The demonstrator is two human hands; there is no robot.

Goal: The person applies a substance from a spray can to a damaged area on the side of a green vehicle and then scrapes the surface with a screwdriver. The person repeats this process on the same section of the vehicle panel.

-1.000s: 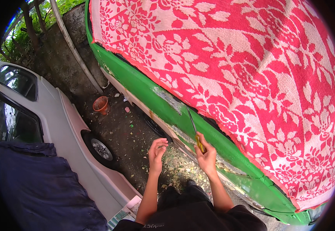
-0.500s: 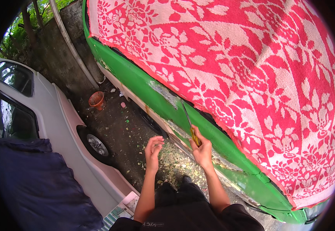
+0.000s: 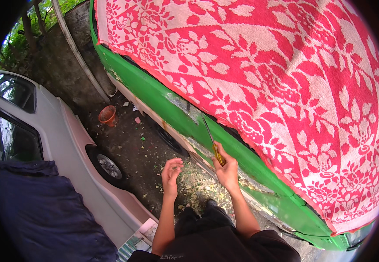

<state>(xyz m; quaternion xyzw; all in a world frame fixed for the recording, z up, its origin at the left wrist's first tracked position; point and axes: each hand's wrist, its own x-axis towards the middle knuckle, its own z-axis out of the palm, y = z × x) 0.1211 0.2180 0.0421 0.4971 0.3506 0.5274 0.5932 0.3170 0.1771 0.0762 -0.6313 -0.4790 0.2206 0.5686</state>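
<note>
My right hand (image 3: 228, 174) is closed around the yellow handle of a screwdriver (image 3: 218, 153). Its long metal shaft points up and to the left, the tip at the side of a green car (image 3: 143, 89), close to a scraped grey patch (image 3: 181, 104). Whether the tip touches the panel I cannot tell. My left hand (image 3: 170, 177) hangs in the air left of the car, fingers loosely bent and apart, holding nothing. A red and pink floral towel (image 3: 250, 78) covers the car above the green side.
On the left stands a pale car (image 3: 67, 144) with a dark cloth (image 3: 45, 209) draped over it. Between the cars, the ground (image 3: 137, 153) is littered with paint flakes and leaves. An orange bucket (image 3: 107, 115) sits near the far wall (image 3: 78, 65), where a long pole (image 3: 78, 52) leans.
The view has shifted slightly. My right hand and the screwdriver have moved a little to the left along the green panel. My left hand stays empty, little changed.
</note>
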